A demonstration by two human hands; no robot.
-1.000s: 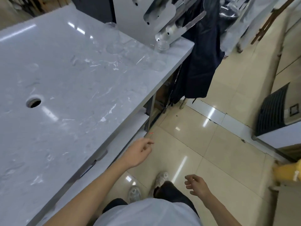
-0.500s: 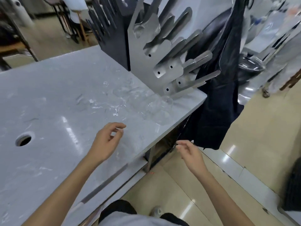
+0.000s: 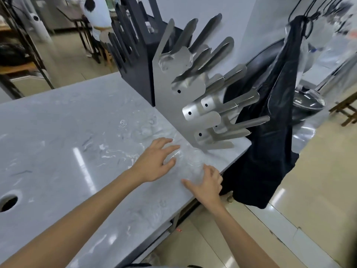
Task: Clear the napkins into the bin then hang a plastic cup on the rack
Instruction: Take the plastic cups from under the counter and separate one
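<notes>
A clear plastic cup (image 3: 190,164) lies tilted on the grey marble table (image 3: 58,132), just in front of the silver metal rack (image 3: 172,113) with its upward-slanting pegs. My left hand (image 3: 154,161) grips the cup's rim end between thumb and fingers. My right hand (image 3: 207,183) wraps the cup's other end near the table's right edge. More clear cups (image 3: 143,130) stand on the table beyond my left hand, hard to make out. No napkins are in view.
A black rack (image 3: 139,74) stands behind the silver one. A dark cloth (image 3: 270,147) hangs off the table's right end. There is a round hole (image 3: 7,202) in the tabletop at far left. A seated person (image 3: 96,14) and chairs are in the background.
Both hands have moved forward from near the table's edge and closed around the clear cup by the rack. The view has tilted up from the floor toward the rack.
</notes>
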